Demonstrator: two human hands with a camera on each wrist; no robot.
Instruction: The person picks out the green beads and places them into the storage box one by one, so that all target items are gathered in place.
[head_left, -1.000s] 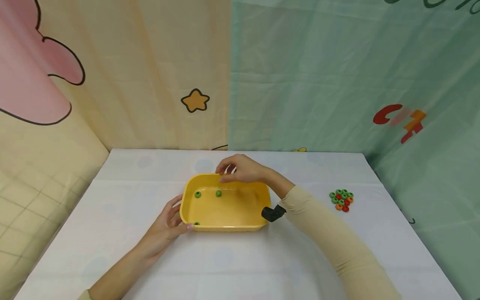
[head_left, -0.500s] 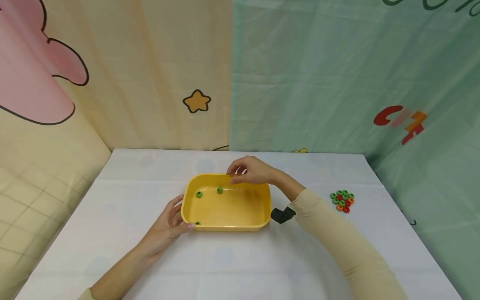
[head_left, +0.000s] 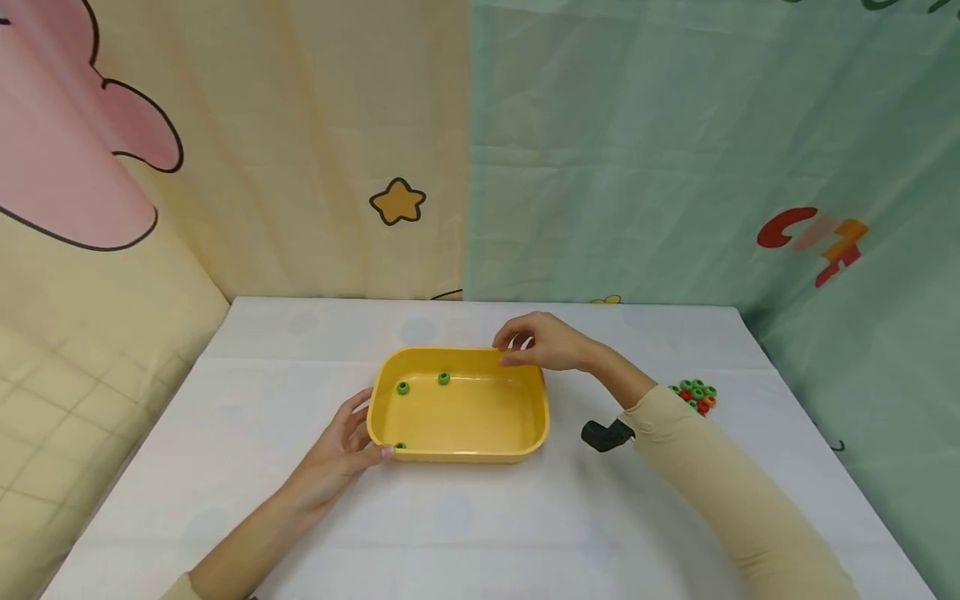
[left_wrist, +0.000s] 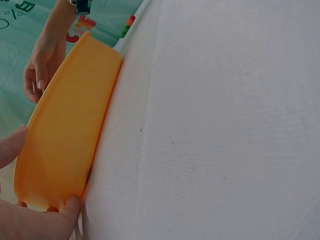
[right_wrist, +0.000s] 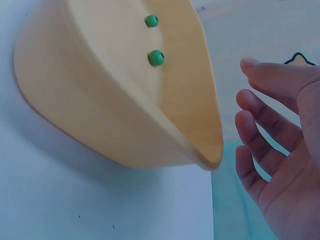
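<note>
A yellow plastic tray [head_left: 472, 421] lies on the table. My left hand [head_left: 337, 454] grips its left end, thumb at the near rim and fingers along the outer wall; the left wrist view shows the tray's side [left_wrist: 70, 120] between thumb and fingers. Inside sit a green bead [head_left: 444, 378] near the back wall, another green bead [head_left: 402, 387] to its left, and a third, partly hidden green bead [head_left: 401, 446] by the near wall. Over the tray's far right corner hovers my right hand [head_left: 551, 342], fingers loosely bent; the right wrist view shows nothing between its fingers [right_wrist: 265, 107].
Right of the tray lies a cluster of green, red and orange beads [head_left: 698, 385], partly covered by the right sleeve [head_left: 720, 475]. A black wrist camera [head_left: 606, 435] juts from that sleeve. Printed curtains [head_left: 600, 167] stand behind the white table [head_left: 487, 533].
My right hand has moved right along the tray's far rim. The bead near the back wall has shifted slightly back. My left hand keeps its grip on the tray.
</note>
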